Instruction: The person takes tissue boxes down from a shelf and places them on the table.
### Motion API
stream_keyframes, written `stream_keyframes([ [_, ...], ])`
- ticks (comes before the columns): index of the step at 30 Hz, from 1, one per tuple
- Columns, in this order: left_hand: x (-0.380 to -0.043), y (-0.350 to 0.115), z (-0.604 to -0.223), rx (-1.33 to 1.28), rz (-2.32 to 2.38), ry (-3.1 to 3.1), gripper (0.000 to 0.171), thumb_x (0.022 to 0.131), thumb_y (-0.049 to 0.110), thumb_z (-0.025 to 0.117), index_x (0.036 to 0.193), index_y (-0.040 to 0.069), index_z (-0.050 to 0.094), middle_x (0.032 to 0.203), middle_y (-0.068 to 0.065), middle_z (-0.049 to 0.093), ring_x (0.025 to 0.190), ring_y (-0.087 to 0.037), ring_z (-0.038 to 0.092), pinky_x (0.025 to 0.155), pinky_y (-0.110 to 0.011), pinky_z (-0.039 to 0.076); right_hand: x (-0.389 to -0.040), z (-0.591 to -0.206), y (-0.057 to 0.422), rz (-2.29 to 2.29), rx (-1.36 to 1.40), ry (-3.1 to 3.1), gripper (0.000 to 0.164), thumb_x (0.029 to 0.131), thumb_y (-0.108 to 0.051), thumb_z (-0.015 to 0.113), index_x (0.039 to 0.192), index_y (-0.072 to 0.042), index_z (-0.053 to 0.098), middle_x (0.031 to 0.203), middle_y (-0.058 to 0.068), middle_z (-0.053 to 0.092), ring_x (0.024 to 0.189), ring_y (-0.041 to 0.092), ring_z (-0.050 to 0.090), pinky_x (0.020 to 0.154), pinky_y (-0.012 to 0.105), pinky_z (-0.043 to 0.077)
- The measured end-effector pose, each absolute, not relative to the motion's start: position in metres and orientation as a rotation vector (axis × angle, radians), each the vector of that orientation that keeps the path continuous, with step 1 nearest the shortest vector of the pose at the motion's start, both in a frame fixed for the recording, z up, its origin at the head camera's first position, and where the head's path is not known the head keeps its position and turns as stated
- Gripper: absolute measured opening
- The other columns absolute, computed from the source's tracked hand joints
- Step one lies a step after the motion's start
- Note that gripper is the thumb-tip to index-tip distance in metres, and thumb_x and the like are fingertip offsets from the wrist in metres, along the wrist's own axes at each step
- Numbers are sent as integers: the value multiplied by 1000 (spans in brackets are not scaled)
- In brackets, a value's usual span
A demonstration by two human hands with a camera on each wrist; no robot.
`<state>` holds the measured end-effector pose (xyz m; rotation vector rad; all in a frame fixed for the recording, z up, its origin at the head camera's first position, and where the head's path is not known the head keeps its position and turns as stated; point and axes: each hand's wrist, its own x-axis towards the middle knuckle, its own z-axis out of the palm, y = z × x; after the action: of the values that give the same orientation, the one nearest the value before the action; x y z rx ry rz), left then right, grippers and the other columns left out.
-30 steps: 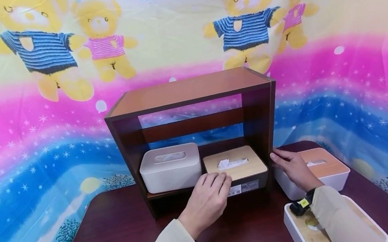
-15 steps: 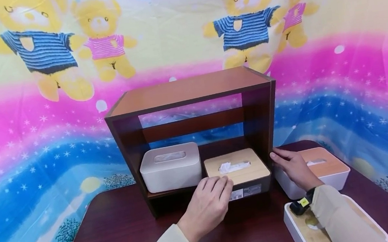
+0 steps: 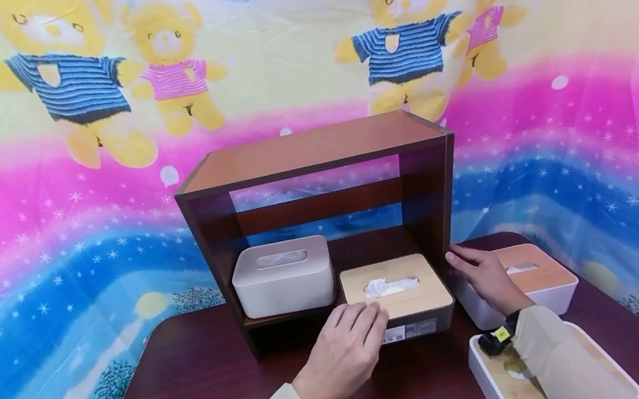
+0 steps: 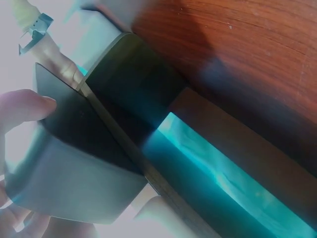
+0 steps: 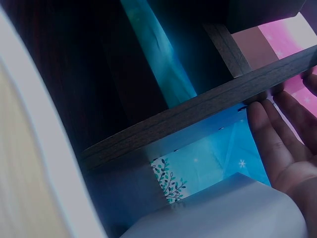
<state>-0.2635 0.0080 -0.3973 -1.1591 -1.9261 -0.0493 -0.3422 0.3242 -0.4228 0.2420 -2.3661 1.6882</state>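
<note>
My left hand (image 3: 346, 349) grips the front left of a dark tissue box (image 3: 414, 311) with a pale wooden lid. White tissue pokes from the lid's slot. The box juts out past the front of a brown shelf unit (image 3: 313, 147). In the left wrist view, my thumb (image 4: 29, 106) lies on one side of the box (image 4: 74, 168), with the other fingers on the opposite side. My right hand (image 3: 487, 278) rests its fingertips against the shelf's right side panel (image 3: 441, 191). From the right wrist, its fingers (image 5: 267, 134) look extended along the panel's outer face.
A light grey tissue box (image 3: 285, 290) stands inside the shelf at left. Right of the shelf sits a white tissue box with an orange-brown lid (image 3: 544, 272). Nearer lies another white, wood-lidded box (image 3: 484, 372), partly under my right forearm. All stand around the dark red table (image 3: 185, 375).
The dark tissue box has come forward out of the shelf, toward me and slightly right, with my left hand on it. My right hand has stayed at the side panel.
</note>
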Motion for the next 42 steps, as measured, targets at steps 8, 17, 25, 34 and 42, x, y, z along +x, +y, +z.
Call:
stream_keyframes([
  [8,-260,5,-401,-1159,-69,-1904,36,90,12,34,116,3,57,112,-12,58,100,-27,53,84,-41,42,-343,-424,324,1698,259,-2341,63,87,-43,52,135,-7,36,133,17,39,108,29,50,84,38,42],
  [17,-253,0,-402,-1164,-76,-1894,35,90,11,33,115,2,57,110,-12,58,99,-26,53,82,-41,43,-343,-424,322,1726,279,-2311,60,87,-40,52,135,-6,37,133,19,39,107,23,50,83,32,43],
  [25,-241,-3,-388,-1163,-56,-1825,31,88,8,38,109,2,60,106,-11,60,95,-25,55,80,-39,45,-342,-425,323,1730,306,-2288,59,88,-37,52,134,-4,37,132,20,40,105,16,52,81,26,45],
  [34,-234,-3,-386,-1184,-54,-1826,30,87,7,39,108,2,60,105,-12,60,93,-25,56,79,-38,45,-343,-425,323,1700,269,-2330,62,87,-41,51,135,-4,36,132,20,40,107,32,50,84,38,41],
  [42,-228,-3,-381,-1185,-40,-1794,29,85,7,41,106,2,62,103,-12,61,91,-25,57,76,-37,46,-342,-423,323,1695,254,-2350,63,87,-44,51,136,-8,36,133,17,40,107,31,51,85,40,41],
])
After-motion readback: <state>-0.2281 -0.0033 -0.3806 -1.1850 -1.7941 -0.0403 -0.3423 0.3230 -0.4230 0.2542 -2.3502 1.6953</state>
